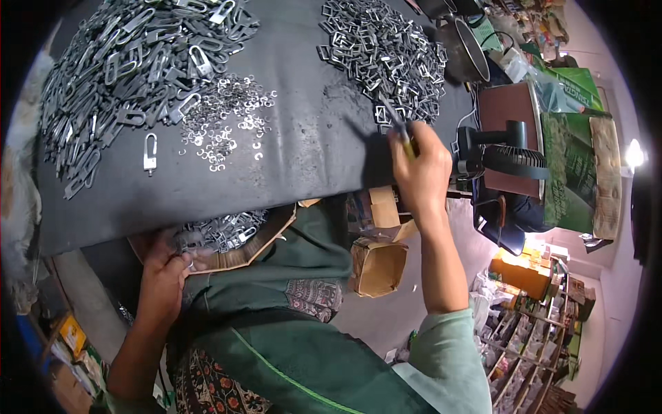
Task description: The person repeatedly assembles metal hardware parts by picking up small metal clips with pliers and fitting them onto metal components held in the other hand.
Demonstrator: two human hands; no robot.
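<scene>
Yellow-handled pliers (400, 128) are gripped by the right hand (424, 169), fingers closed, near the pile of small metal frames (389, 58). The left hand (164, 269) is blurred at a cardboard box (263, 250); whether anything is pinched cannot be told.

a: what's on the table (296, 176)?
b: clip pile (138, 62) at l, ring heap (231, 114) just r of it, buckle pile (393, 58) at r, bowl (470, 52) r of that.
a: & nearer?
b: lone clip (149, 153) before clip pile; r hand (422, 162) w/ hand tool (396, 119) just before buckle pile.
a: below near edge?
b: l hand (165, 265) at carton (234, 259), metal pcs (231, 231) inside. fan (514, 160)'s r of table.
</scene>
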